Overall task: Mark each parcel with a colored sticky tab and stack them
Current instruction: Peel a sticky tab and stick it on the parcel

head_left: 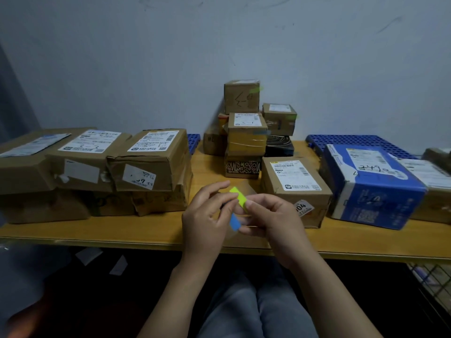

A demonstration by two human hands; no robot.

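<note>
Dim, bluish, even light is seen throughout; soft blur is noted overall, the table (pixel 146 230) edge is bowed, and darkness lies beneath.

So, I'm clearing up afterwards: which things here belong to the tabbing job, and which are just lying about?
Job: sticky tabs, pinched by left hand and right hand; stacked parcels; brown box; blue box; left parcels.
Lying about: blue grid panels; paper scraps; wire basket.

On light wooden tabletop (pixel 146 230): pile of small brown cardboard parcels (pixel 245 142). Left of pile: large brown cartons (pixel 97 172). Right of pile: white-labelled brown box (pixel 295 189), blue-and-white carton (pixel 373 189), blue perforated plastic panel (pixel 353 140).
</note>
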